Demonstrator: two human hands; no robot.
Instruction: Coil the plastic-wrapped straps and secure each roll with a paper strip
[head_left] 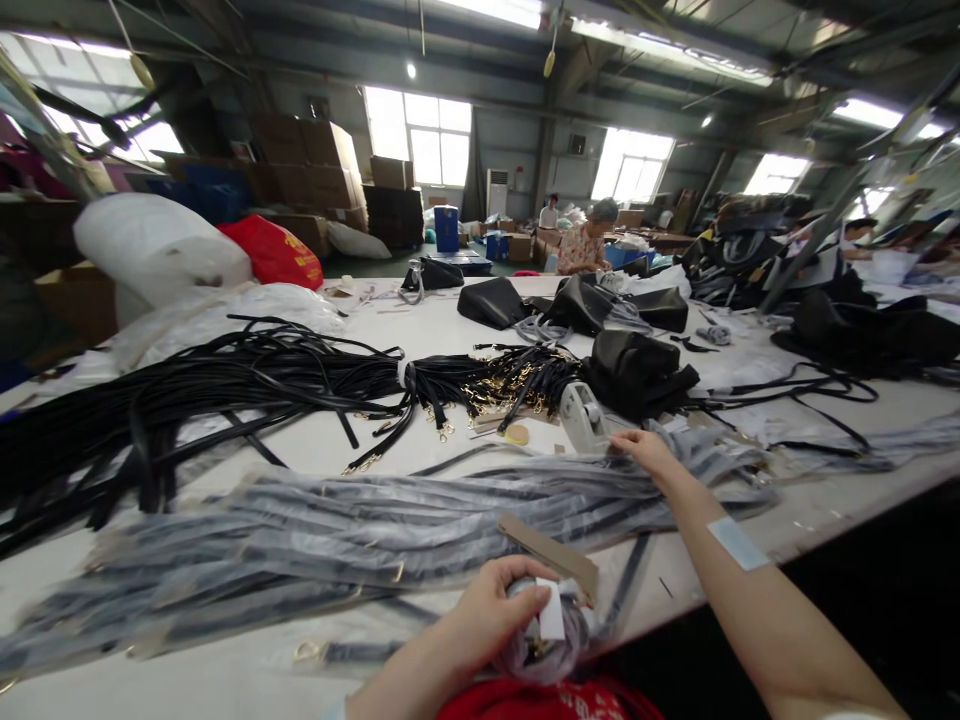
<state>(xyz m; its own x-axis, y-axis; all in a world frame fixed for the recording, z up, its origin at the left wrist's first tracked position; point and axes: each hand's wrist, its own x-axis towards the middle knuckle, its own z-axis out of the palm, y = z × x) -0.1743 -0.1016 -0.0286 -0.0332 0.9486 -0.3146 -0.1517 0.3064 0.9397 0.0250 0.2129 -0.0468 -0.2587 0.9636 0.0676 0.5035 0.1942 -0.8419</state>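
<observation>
At the table's front edge my left hand (pixel 495 612) is closed around a coiled strap (pixel 534 660) in clear plastic, with its thumb on a small white paper tag (pixel 551 612). Farther off, my right hand (pixel 646 452) pinches at the front end of a pale tape dispenser (pixel 583 415); the tape between the fingertips is barely visible. Beneath both arms lies a long pile of plastic-sleeved straps (pixel 300 530). A brown cardboard strip (pixel 547 552) rests just beyond my left hand.
A large bundle of black straps (pixel 225 385) with gold clasps (pixel 510 385) stretches across the table's left and middle. Black bags (pixel 634 370) stand behind the dispenser. A yellow tape roll (pixel 517 434) lies nearby. Across the table, a person (pixel 589 240) is at work.
</observation>
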